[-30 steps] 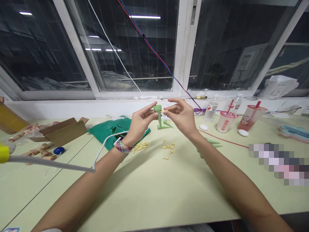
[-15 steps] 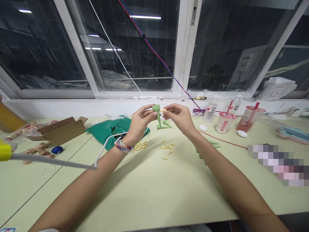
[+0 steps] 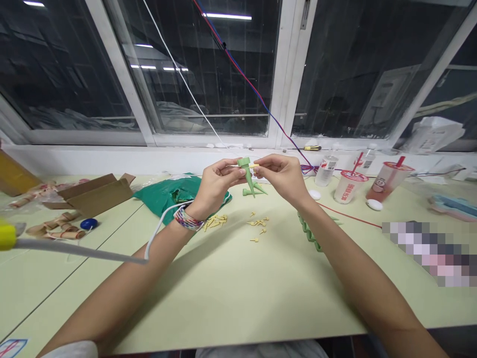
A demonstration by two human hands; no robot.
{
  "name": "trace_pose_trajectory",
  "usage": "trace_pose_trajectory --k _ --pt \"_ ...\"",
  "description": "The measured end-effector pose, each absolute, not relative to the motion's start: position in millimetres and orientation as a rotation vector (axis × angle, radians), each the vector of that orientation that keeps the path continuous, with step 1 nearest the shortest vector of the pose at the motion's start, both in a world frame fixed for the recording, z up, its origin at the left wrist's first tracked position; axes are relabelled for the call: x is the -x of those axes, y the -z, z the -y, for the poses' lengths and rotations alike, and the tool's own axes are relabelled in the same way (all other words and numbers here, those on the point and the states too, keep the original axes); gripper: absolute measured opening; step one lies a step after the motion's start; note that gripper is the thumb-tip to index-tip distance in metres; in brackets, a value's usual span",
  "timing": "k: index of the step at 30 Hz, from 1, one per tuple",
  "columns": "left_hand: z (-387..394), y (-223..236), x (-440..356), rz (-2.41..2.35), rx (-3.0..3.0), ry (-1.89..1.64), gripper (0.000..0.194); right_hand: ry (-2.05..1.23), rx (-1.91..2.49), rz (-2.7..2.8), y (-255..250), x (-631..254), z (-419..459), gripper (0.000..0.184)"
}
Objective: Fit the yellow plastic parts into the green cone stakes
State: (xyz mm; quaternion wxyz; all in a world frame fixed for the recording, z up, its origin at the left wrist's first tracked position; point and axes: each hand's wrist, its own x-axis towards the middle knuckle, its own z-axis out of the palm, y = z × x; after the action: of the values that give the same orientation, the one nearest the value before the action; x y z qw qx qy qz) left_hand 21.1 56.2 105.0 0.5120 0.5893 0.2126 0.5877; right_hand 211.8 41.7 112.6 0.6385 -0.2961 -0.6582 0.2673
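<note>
Right of the green bag, the left hand holds a green spike tilted, tip down, its grip pinching below the cap; the right hand's grip pinches one yellow peg at the spike's side. The spike looks light, stiff and smooth, probably best held by its thick top. Two more spikes lie right of the bag; others farther right are partly hidden, uncountable. Beside the bag is one overlapped peg heap; about seven loose pegs lie farther right.
</note>
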Motion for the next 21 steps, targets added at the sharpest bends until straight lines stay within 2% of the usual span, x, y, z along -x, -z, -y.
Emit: trace_pose_trajectory --k 21 --pt "-56.3 -98.8 -24.8 -0.502 -1.365 -1.360 0.038 -0.623 0.683 1.554 -109.4 -212.3 -41.1 0.018"
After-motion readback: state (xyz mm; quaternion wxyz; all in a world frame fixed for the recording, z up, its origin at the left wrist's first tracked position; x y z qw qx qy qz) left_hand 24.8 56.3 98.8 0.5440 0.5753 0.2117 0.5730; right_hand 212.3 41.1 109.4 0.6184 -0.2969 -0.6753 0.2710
